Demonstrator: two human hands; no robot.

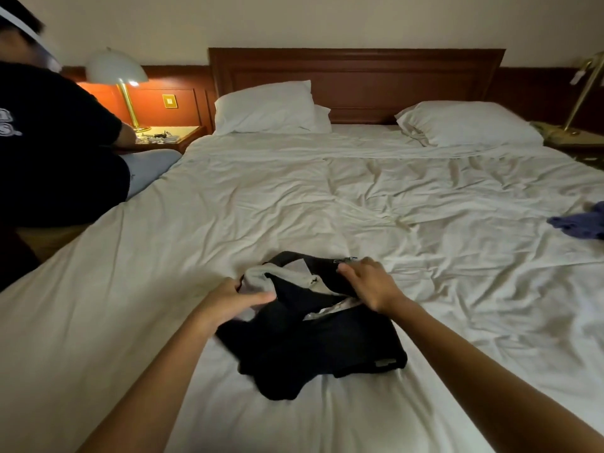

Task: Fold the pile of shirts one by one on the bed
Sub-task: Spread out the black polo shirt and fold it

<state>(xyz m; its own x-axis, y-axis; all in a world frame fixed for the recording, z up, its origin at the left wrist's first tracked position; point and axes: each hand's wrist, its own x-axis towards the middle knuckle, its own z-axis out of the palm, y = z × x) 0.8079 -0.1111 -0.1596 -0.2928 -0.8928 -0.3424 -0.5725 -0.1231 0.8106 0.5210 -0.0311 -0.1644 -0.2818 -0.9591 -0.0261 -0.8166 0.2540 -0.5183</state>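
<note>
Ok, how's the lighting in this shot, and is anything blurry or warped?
Head view: dim and warm, with the lit lamp at left the only bright spot. Head view: the left hand and the near-left edge of the black shirt are motion-blurred; the right hand is sharper. Head view: the wide lens splays the edges of the bed.

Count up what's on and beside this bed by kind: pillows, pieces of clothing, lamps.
Pillows: 3 (left pillow, second pillow peeking out behind it, right pillow)
Pieces of clothing: 2 (black garment, blue garment)
Lamps: 2 (left lamp, right lamp)
Total: 7
</note>
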